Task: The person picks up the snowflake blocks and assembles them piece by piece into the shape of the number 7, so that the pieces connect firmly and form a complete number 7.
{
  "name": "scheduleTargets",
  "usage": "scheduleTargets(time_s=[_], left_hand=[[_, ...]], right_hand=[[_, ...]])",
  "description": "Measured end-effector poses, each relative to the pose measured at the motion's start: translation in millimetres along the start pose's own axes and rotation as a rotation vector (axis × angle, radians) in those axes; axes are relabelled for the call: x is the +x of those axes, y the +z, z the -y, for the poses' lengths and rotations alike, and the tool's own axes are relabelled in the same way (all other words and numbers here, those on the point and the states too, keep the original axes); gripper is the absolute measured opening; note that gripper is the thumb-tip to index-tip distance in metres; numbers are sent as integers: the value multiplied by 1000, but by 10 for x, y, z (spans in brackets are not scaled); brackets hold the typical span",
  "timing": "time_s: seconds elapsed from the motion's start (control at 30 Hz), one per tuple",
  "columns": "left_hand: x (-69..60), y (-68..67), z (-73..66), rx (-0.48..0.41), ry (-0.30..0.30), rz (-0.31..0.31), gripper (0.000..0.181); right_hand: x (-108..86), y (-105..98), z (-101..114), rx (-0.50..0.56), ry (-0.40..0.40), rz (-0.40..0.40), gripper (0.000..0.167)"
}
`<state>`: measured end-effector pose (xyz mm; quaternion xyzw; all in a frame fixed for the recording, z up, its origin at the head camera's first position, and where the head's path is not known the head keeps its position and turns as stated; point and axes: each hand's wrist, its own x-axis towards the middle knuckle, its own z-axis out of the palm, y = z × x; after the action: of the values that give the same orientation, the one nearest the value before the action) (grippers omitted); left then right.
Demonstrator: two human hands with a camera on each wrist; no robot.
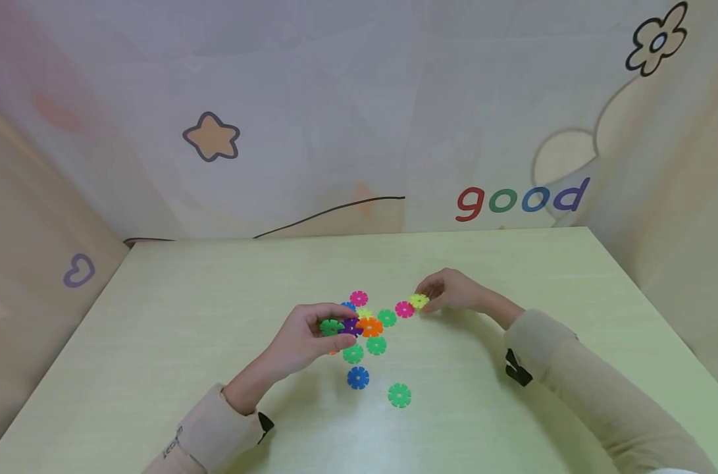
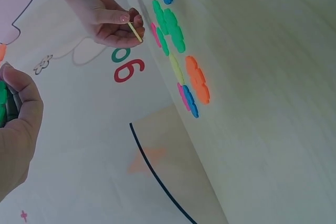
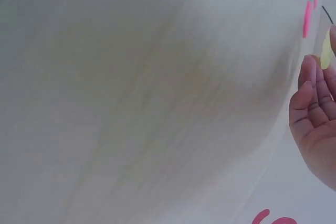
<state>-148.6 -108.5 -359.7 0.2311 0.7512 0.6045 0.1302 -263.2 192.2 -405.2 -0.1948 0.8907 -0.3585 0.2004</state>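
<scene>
My left hand [image 1: 302, 336] grips a short row of joined snowflake discs above the table: a green disc [image 1: 332, 328], a purple disc [image 1: 351, 327] and an orange disc [image 1: 370, 327]. In the left wrist view only a bit of the green shows beside the thumb. Farther right, my right hand [image 1: 453, 289] pinches a yellow disc [image 1: 419, 301] between thumb and fingers; the left wrist view shows this yellow disc [image 2: 135, 32] edge-on. Close by the yellow disc lies a pink disc [image 1: 404, 309].
Loose discs lie about the left hand, among them a pink one [image 1: 359, 299], several green ones [image 1: 376, 345] and a blue one [image 1: 358, 378]. Nearest me is another green disc [image 1: 399, 395]. A printed curtain [image 1: 335, 131] hangs behind the pale table [image 1: 187, 329].
</scene>
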Motion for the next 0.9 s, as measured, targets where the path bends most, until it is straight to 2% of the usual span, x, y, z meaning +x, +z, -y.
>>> scheduleTargets(time_s=[0.13, 0.4, 0.9], left_hand=[[-3, -2, -7, 3, 0, 0, 35], [0, 6, -13, 9, 11, 3, 36], [-16, 23, -38, 0, 8, -21, 32]], right_hand=[[-59, 5, 35, 10, -20, -7, 32], [-218, 47, 179, 18, -116, -37, 29], [-507, 128, 388, 107, -194, -68, 28]])
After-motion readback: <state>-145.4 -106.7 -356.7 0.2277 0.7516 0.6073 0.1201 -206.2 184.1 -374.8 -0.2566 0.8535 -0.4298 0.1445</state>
